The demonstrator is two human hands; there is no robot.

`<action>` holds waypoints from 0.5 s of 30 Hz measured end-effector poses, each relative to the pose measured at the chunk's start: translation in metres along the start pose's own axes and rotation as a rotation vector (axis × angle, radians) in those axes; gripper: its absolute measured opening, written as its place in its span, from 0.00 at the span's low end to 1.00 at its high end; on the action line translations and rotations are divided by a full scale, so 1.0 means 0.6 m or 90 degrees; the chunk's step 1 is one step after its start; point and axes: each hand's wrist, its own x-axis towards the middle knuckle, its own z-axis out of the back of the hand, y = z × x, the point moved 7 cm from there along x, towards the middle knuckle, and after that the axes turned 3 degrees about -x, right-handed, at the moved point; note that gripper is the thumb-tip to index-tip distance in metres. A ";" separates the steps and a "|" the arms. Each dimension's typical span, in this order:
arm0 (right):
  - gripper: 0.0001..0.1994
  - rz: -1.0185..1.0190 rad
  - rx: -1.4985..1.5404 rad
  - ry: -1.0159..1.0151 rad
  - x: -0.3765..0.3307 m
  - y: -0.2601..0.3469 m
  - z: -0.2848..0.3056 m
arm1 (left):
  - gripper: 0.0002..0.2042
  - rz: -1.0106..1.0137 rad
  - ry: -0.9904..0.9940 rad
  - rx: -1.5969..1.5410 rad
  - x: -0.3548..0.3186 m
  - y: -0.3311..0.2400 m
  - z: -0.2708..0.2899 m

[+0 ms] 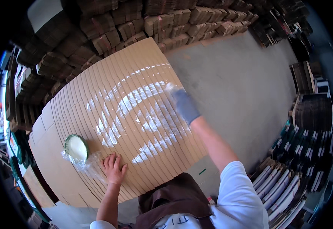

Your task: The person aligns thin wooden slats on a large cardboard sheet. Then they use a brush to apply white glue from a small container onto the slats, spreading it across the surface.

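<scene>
Overlapping cardboard sheets (pixel 78 103) lie fanned out in front of me, their edges forming narrow strips. White, wet-looking streaks (pixel 139 95) curve across the strips. My left hand (pixel 114 170) is bare and lies flat on the cardboard near its front edge, fingers spread. Just left of it sits a round green-rimmed bowl (pixel 76 149) of white paste, with crumpled clear plastic film (pixel 90 166) around its base. My right hand (pixel 183 104), in a blue-grey glove, reaches to the right edge of the sheets. Motion smears its whitish fingertip end, so anything held cannot be made out.
Tied bundles of folded cardboard (pixel 162 26) are stacked along the far side and left. Grey concrete floor (pixel 235 84) stretches to the right. Stacks of white-edged sheets (pixel 277 183) stand at the lower right. A small green strip (pixel 202 171) lies on the floor near me.
</scene>
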 end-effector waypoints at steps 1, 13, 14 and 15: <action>0.09 -0.063 -0.023 0.003 0.035 -0.042 0.024 | 0.28 0.003 -0.003 -0.015 0.004 -0.005 0.006; 0.14 -0.127 0.513 0.067 0.143 -0.030 0.030 | 0.27 0.001 -0.020 0.003 0.001 -0.001 0.005; 0.14 -0.048 0.333 -0.040 0.138 -0.009 0.021 | 0.27 -0.006 -0.022 -0.002 0.009 -0.002 0.000; 0.14 0.039 0.156 -0.131 0.129 0.031 0.003 | 0.27 0.003 -0.021 -0.003 0.004 -0.006 -0.001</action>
